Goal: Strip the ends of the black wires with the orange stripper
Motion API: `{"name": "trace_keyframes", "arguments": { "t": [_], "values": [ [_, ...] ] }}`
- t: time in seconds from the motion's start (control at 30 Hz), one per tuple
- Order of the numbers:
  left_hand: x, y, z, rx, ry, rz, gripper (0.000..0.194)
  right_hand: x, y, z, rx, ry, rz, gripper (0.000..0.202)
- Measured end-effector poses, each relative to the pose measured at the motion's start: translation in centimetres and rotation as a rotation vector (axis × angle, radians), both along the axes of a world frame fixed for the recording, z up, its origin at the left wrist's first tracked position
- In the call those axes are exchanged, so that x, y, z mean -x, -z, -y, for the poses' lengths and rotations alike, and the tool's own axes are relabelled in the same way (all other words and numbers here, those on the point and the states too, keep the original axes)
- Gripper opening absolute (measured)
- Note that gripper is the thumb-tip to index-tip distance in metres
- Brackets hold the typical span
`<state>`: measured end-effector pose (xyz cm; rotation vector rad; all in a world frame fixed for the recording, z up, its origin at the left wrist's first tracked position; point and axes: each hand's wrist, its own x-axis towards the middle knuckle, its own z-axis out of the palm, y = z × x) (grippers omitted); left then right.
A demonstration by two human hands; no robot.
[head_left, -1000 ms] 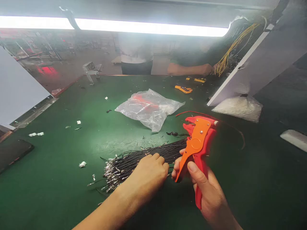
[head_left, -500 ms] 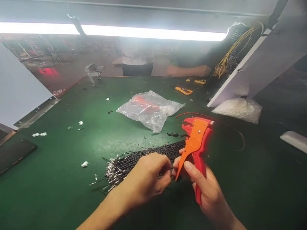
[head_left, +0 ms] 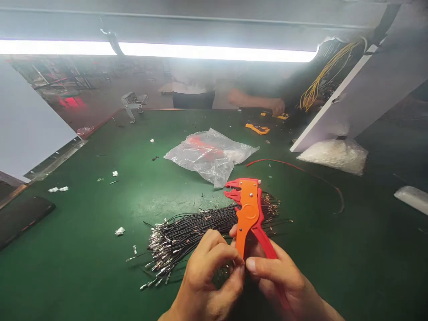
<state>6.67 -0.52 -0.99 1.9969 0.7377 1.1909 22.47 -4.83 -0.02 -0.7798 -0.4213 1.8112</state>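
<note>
My right hand [head_left: 281, 276] is wrapped round the handles of an orange and red wire stripper [head_left: 249, 205], whose jaws point up and left. Close beside it, my left hand [head_left: 214, 276] has thumb and forefinger pinched together near the tool's orange handle; anything between those fingertips is too small to make out. Behind both hands lies a bundle of black wires [head_left: 197, 227], with silvery terminals at its left end and coppery tips at its right end. The stripper stands in front of the bundle's right part.
A clear plastic bag [head_left: 214, 156] with red and white contents lies beyond the bundle. Right of it are a red wire [head_left: 284, 161], a yellow tool [head_left: 257, 129] and a bag of white pieces [head_left: 334, 156]. A dark phone-like object [head_left: 25, 220] lies left. A person's hand [head_left: 277, 106] touches another yellow tool.
The stripper and my right hand have moved left and down. My left hand has shifted down and slightly right, uncovering more wires. Across the table, the person's hand has moved onto a yellow tool.
</note>
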Motion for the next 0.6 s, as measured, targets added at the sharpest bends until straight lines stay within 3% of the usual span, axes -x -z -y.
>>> {"name": "trace_keyframes", "arguments": {
  "t": [0.23, 0.6],
  "values": [
    [-0.2, 0.0, 0.9, 0.127, 0.009, 0.091, 0.02, 0.0, 0.2, 0.9, -0.05, -0.012, 0.154, 0.031],
    [0.8, 0.9, 0.7, -0.346, -0.094, -0.223, 0.017, 0.6, 0.5, 0.9, -0.028, -0.016, 0.56, 0.027]
  ]
}}
